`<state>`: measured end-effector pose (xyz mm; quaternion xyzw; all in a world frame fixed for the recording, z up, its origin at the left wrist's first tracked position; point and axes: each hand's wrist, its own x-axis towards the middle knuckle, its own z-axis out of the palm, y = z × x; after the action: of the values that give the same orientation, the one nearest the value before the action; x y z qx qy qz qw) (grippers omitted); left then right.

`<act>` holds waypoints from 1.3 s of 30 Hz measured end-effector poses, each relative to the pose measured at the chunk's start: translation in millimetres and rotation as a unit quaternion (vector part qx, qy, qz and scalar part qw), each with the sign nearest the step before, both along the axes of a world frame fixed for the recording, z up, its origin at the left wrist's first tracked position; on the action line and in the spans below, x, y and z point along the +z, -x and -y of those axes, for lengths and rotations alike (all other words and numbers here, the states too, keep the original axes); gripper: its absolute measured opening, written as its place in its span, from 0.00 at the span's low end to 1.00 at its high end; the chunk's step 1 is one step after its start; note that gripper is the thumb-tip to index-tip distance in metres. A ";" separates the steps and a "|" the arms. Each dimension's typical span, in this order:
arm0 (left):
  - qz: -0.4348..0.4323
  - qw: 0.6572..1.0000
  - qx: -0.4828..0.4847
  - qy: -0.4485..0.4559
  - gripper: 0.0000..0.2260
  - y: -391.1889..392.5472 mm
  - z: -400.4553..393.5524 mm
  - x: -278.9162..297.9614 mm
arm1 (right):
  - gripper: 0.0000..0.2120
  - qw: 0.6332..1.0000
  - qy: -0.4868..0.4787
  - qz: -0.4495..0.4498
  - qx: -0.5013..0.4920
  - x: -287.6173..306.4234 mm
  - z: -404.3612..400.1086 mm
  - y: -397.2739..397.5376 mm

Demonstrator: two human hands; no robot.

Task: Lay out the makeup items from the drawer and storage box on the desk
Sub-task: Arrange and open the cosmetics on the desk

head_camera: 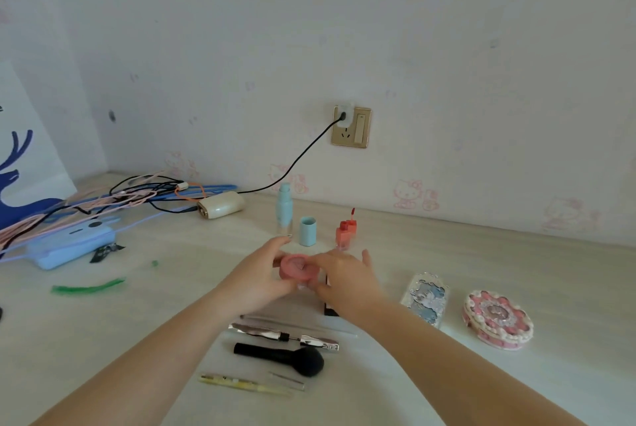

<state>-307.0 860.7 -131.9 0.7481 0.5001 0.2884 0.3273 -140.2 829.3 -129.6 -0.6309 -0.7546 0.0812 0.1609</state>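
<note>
Both arms outstretched — left grip point(261, 274) and right grip point(344, 274) curled inward.

Bare pale desk surface point(481, 253) right rear | tangled cables point(137, 197), light-blue power bank point(74, 246) blocking left rear | upright pale-blue tube point(285, 210), blue cap point(307, 231), coral lip-gloss bottle point(345, 233) crowding centre rear | black round-headed brush point(285, 358), silver mascara point(285, 336) near front.

right hand point(339, 276) is covering most of a black item point(331, 308); deer poster point(20, 164) is getting cut off at left edge; compact point(296, 267) lid detail too blurred.
</note>
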 end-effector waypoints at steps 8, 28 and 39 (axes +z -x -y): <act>0.438 0.871 -0.039 0.220 0.13 -21.1 39.2 22.9 | 0.11 0.973 -0.125 -0.183 0.062 41.3 38.3 -19.6; 0.589 0.718 0.041 0.369 0.18 -133.4 90.9 52.0 | 0.19 0.984 -0.125 0.127 0.014 71.3 73.4 -64.5; 0.517 0.763 0.002 0.387 0.26 -158.6 54.5 42.3 | 0.19 0.927 -0.010 -0.336 -0.164 88.2 38.8 -138.5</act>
<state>-148.4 806.2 -89.7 0.2940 0.3258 0.4144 0.7973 -1.7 790.4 -41.5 -0.6797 -0.5433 0.2539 0.4223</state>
